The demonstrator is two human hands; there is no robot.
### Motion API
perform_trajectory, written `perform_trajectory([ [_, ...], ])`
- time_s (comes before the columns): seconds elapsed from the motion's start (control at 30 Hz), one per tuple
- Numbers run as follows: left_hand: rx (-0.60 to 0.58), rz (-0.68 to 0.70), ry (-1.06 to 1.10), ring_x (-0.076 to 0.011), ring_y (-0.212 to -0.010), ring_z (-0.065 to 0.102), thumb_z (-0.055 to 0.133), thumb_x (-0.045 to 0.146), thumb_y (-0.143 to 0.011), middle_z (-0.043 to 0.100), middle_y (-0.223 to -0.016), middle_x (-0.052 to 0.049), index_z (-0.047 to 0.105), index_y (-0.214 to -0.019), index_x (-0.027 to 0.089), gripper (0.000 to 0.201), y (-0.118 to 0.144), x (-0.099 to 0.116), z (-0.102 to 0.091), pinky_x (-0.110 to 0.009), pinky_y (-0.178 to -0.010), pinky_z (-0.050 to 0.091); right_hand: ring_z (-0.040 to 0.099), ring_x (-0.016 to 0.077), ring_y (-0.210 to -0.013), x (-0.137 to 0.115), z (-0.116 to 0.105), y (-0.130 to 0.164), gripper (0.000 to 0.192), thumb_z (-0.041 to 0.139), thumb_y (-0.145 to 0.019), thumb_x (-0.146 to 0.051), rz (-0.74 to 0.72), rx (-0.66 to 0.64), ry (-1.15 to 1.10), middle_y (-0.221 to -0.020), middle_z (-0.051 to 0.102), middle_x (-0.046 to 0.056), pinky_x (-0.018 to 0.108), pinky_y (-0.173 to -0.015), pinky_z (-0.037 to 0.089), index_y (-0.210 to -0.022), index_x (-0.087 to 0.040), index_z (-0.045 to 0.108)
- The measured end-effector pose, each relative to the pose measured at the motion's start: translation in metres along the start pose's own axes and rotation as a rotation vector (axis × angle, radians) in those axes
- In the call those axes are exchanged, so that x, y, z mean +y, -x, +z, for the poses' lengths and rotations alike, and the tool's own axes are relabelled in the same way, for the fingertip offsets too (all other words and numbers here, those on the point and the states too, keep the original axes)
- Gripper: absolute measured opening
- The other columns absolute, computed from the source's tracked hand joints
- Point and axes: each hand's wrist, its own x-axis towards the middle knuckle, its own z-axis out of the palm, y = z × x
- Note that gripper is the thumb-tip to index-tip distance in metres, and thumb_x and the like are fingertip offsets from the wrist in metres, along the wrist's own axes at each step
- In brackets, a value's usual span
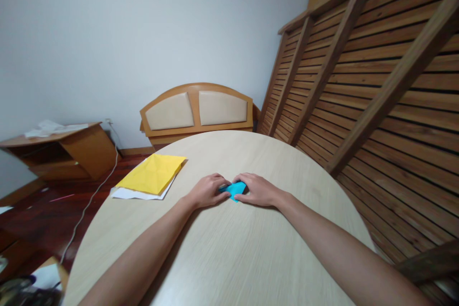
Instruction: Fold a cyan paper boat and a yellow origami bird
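A small piece of folded blue paper [234, 190] lies on the round light-wood table [229, 253], near its middle. My left hand [208, 190] presses on its left side with curled fingers. On its right side rests my right hand [258, 189], fingers laid over the paper's edge. Both hands cover most of the paper, so its shape is hard to read.
A creased yellow sheet [154, 173] lies on white paper [133, 194] at the table's left edge. Slatted wooden frames [376, 86] lean along the right. A wooden headboard [196, 110] stands against the far wall, a low cabinet [68, 148] at the left, a white cable [93, 196] on the floor.
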Motion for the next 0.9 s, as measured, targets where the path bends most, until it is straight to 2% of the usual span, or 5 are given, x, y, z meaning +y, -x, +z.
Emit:
perform_trajectory([
  [0.4,0.037,0.004,-0.043,-0.0210,-0.091,0.065,0.051,0.034,-0.095,0.072,-0.093,-0.007,0.066,-0.107,0.019,0.024,-0.0014,0.0015,0.0009,-0.030,-0.079,0.052,0.062,0.0212,-0.089,0.0015,0.0013,-0.0021,0.017,0.061,-0.091,-0.034,-0.017,0.064,0.067,-0.096,0.068,0.006,0.031,-0.078,0.043,-0.100,-0.020,0.063],
  [0.7,0.117,0.009,-0.060,-0.0186,-0.083,0.067,0.051,0.027,-0.094,0.071,-0.088,-0.007,0.069,-0.102,0.020,0.020,-0.0015,-0.0020,0.0047,-0.028,-0.073,0.053,0.063,0.0210,-0.091,0.0023,0.0021,-0.0040,0.020,0.056,-0.096,-0.036,-0.051,0.107,0.090,-0.096,0.070,0.007,0.032,-0.080,0.045,-0.101,-0.020,0.066],
  [0.9,0.128,0.007,-0.086,-0.0175,-0.081,0.067,0.049,0.023,-0.094,0.072,-0.089,-0.007,0.069,-0.102,0.020,0.022,-0.0016,-0.0032,0.0054,-0.027,-0.072,0.053,0.063,0.0205,-0.092,0.0050,0.0039,-0.0052,0.022,0.053,-0.098,-0.037,-0.078,0.112,0.124,-0.096,0.070,0.007,0.031,-0.081,0.045,-0.100,-0.020,0.067],
])
